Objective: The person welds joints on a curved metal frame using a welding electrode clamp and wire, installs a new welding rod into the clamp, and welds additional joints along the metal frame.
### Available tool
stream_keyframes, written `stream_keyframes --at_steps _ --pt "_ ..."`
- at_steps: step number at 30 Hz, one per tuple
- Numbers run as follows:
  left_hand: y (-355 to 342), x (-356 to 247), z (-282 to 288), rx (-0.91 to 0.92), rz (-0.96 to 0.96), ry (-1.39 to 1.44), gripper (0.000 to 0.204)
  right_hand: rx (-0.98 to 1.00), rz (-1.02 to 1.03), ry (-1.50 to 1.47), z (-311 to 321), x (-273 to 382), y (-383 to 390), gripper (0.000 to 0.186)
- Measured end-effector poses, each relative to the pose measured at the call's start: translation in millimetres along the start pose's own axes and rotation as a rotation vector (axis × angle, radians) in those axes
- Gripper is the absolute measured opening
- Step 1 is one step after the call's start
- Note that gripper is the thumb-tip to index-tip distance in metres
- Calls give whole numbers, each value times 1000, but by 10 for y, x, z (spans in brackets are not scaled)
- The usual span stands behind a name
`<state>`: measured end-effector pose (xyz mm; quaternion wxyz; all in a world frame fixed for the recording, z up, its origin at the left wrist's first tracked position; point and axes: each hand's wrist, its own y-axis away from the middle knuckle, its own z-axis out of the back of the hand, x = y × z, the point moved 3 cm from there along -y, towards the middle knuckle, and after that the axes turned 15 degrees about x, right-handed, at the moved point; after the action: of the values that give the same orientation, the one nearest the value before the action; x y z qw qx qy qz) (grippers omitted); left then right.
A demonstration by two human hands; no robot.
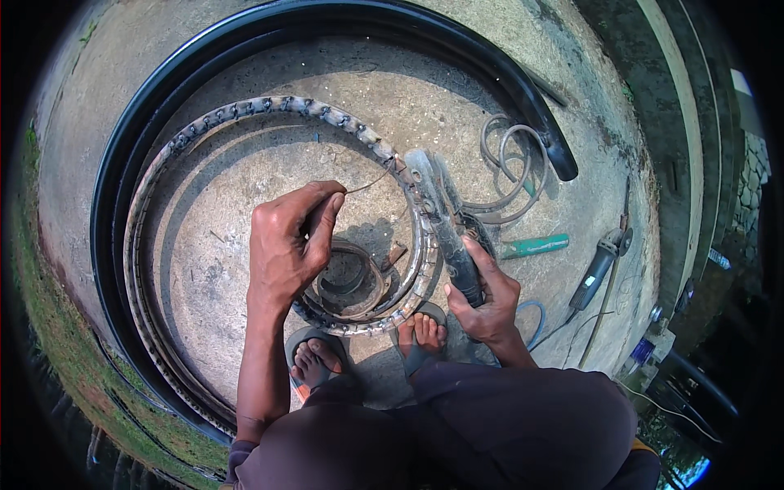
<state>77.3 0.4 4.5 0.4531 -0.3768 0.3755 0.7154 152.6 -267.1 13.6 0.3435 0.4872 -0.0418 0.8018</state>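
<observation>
A hoop (282, 104) of bent tubing, wrapped along its length with dark ties, lies in a spiral on the concrete. My left hand (290, 237) is over the inside of the hoop, thumb and forefinger pinching a thin brown wire (367, 184) that reaches toward the hoop's right side. My right hand (487, 298) grips the lower, black end of a long, worn grey-and-black tool (445, 216), whose exact kind I cannot make out. Its upper end leans by the hoop's right side; whether they touch I cannot tell.
A thick black tube (196, 53) arcs around the hoop. To the right lie a coiled hose (510, 208), a green cylinder (535, 246) and an angle grinder (596, 273). A smaller coil (367, 261) sits inside the hoop, near my sandalled feet (317, 361).
</observation>
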Motion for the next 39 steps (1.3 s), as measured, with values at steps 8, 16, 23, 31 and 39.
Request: stream_keyframes --at_steps 8,16,23,31,39 --pt "1 30 -15 -15 -5 -13 14 -10 -27 -49 -8 -20 4 65" --pt "-3 21 7 30 30 -23 14 -11 -45 -66 -42 -27 -8 65" --pt "11 -4 -14 3 -54 -30 12 -111 25 -137 -13 -59 26 64" --pt "2 -36 36 46 -21 -27 11 -70 -14 -199 -43 -37 -9 66" --pt "-19 -20 25 51 8 -27 11 -40 -8 -151 -61 -22 -29 67"
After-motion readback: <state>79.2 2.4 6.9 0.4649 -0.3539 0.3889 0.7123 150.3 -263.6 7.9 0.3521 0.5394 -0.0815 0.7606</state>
